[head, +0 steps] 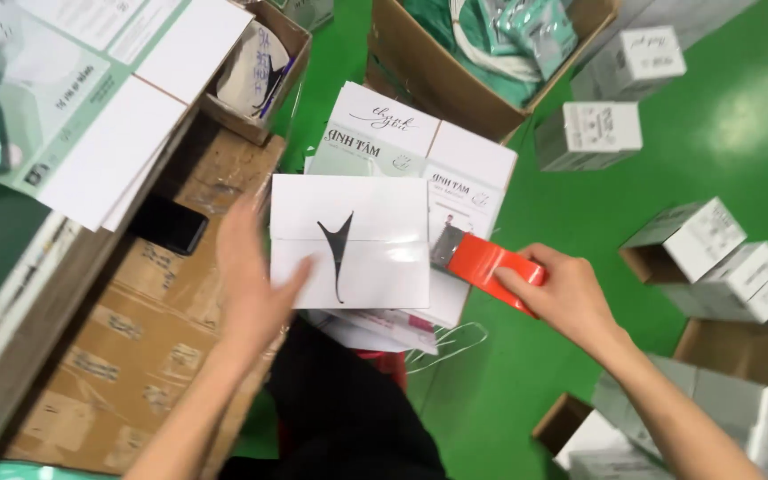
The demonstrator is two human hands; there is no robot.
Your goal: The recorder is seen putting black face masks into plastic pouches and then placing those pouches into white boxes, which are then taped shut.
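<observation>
The right hand (562, 293) is wrapped around a red tape dispenser (489, 267), fingers curled over its top, and the dispenser's metal edge meets the right end of the seam on a white box (375, 242). The left hand (255, 276) lies flat and open against the left side of that box, fingers spread, with the thumb on its top face. The box sits in the middle of the scene, its two top flaps closed and a black mark running across the seam. It rests on a stack of flat white and pale-green cartons (420, 147). To the left is a worn brown cardboard surface (135, 329), with a black phone (166, 224) lying on it just beside the left hand. Far of the stack stands an open brown carton (455, 84) holding green packets. To the right, small white boxes (695, 240) lie scattered on the green floor (562, 178), some open.
</observation>
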